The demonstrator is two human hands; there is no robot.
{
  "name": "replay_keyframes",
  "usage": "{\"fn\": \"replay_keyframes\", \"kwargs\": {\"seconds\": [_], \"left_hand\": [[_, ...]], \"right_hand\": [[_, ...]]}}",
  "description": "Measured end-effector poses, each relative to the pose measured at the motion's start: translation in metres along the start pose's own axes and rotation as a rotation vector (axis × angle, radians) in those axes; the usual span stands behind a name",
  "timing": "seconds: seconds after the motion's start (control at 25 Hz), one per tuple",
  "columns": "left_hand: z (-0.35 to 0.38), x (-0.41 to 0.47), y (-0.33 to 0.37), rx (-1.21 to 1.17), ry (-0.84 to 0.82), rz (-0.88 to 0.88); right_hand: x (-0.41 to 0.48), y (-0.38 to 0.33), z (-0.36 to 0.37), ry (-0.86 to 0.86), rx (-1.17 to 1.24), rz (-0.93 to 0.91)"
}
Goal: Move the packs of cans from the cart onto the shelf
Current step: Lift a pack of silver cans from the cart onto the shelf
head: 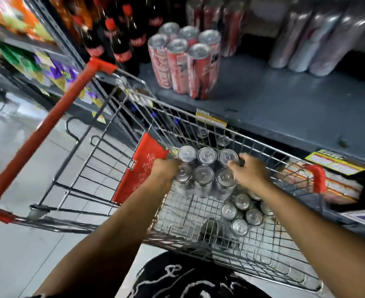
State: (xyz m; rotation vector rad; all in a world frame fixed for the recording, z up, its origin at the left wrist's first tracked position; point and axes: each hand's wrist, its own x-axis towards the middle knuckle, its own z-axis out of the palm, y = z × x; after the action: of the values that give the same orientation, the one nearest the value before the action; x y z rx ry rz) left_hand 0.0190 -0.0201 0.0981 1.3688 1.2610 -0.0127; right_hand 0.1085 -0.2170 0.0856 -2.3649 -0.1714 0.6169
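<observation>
A shrink-wrapped pack of silver-topped cans (pixel 206 168) stands upright in the wire cart (pixel 104 173), near its far side. My left hand (pixel 164 171) grips the pack's left side and my right hand (pixel 249 168) grips its right side. A second pack of cans (pixel 245 214) lies lower in the cart, to the right and nearer to me. On the grey shelf (pixel 284 108) beyond the cart stands a red pack of cans (pixel 184 61).
Dark cola bottles (pixel 117 37) stand at the shelf's back left, and silver wrapped can packs (pixel 319 37) at its back right. Yellow price tags (pixel 210 120) hang on the shelf edge. The cart's red handle (pixel 48 125) reaches left over the tiled floor.
</observation>
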Motion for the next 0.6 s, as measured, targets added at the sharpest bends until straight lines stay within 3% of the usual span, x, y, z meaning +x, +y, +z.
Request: {"fn": "replay_keyframes", "kwargs": {"seconds": [0.16, 0.32, 0.44, 0.6], "left_hand": [[0.016, -0.045, 0.059, -0.149, -0.064, 0.205], [0.044, -0.083, 0.117, -0.195, -0.138, 0.466], [0.067, -0.091, 0.161, -0.158, -0.224, 0.508], [0.095, -0.076, 0.202, -0.098, -0.216, 0.507]], "right_hand": [[-0.024, -0.021, -0.069, 0.233, -0.008, -0.178], [-0.032, -0.038, -0.139, 0.470, 0.062, -0.222], [-0.025, -0.051, -0.179, 0.551, 0.019, -0.247], [0.011, -0.063, -0.198, 0.545, -0.080, -0.247]]}}
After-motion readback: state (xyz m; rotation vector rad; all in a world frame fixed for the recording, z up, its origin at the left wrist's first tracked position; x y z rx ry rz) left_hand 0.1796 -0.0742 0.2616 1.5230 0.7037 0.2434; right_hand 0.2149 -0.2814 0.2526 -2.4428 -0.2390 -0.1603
